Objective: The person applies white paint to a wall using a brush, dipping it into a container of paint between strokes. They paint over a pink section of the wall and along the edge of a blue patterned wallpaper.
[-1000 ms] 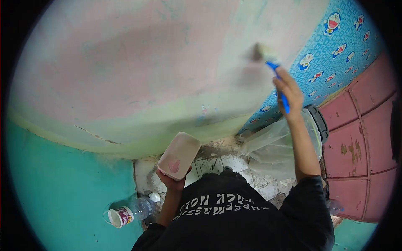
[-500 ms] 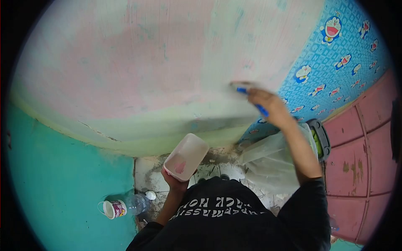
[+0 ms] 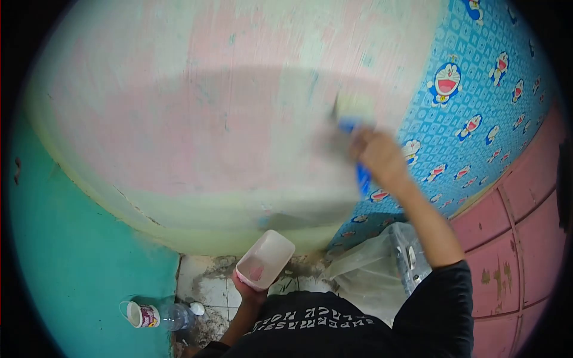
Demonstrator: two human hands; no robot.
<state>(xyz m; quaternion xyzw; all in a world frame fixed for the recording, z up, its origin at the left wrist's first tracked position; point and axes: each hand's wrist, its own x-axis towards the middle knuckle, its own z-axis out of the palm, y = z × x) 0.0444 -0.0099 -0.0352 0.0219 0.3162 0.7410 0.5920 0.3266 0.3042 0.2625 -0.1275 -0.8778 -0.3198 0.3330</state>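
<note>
While the wall (image 3: 239,131) is showing pale streaks, wide pink patches are lying between them, so the covering is looking partial. Patterned wallpaper (image 3: 453,125) is bordering it, and a plastic sheet (image 3: 364,268) is crowding the corner below. The left hand (image 3: 249,291) is gripping a tub (image 3: 276,249); the right hand (image 3: 382,158) is tightly clasping a blurred brush (image 3: 355,110) near the wall.

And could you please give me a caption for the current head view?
Right hand sweeping a blue-handled brush by the wall, left hand holding a paint-smeared tub.
</note>
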